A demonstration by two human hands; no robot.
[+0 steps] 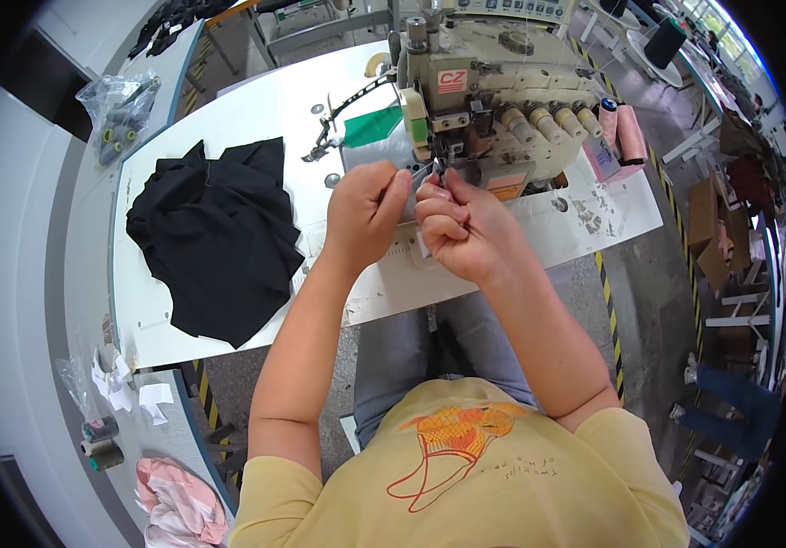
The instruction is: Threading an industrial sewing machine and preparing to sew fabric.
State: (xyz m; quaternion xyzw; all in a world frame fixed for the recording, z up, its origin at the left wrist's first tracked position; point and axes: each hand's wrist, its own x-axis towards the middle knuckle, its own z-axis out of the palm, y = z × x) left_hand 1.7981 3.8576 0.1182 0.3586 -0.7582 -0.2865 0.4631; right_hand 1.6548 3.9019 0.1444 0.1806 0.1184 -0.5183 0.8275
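So both hands are parked right at the front of the overlock sewing machine (513,78), and the relation that seems to count is fingertips to needle area (450,146): it's placed just ahead of the right hand (466,224), which is the nearer one, while the left hand (363,212) is held a bit left of it, with a small gap left between the two. A slim shiny piece (437,166) looks pinched between the right thumb and forefinger, close under the machine's needle area; its long axis seems pointed roughly toward the machine, but it's too small to be named for sure. The left fingers are curled closed, thumb pressed against them, and whether anything is gripped in there can't be told. As for the rest, a heap of black fabric (220,242) is spread well left of the machine on the white table (229,114), a green patch (373,126) is seen just left of the machine's head, and pink thread cones (630,135) are stood at its right end. Nothing loose is seen blocking the fingertips, though the view into the needle area is crowded by the machine's own head and partly covered by the fingers.
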